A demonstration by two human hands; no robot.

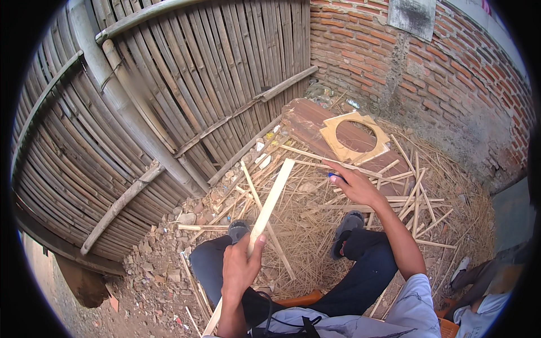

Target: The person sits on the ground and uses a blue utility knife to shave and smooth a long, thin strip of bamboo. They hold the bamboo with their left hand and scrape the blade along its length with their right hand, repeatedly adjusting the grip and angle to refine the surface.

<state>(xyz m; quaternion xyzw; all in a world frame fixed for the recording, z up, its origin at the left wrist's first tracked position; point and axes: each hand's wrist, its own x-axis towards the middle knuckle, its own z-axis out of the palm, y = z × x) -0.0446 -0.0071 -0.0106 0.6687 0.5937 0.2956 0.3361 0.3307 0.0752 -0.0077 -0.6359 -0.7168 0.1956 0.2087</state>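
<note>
My left hand [241,266] is closed around a long, flat, pale bamboo strip [273,197]. The strip slants up and away, its far end in front of my right hand, while its near end runs back under my left forearm. My right hand [357,185], up and to the right of that far end, is closed on a small blue thing [336,177]. Only a bit of blue shows between thumb and fingers, so its kind is hidden. A gap separates my right hand from the strip.
Loose bamboo strips [418,191] and thin shavings [309,242] litter the ground around my sandalled feet. Ahead lie a brown board [304,121] and a yellowish panel with a round hole [332,146]. A bamboo fence [186,73] and a brick wall [360,56] enclose the spot; another person [479,307] sits at right.
</note>
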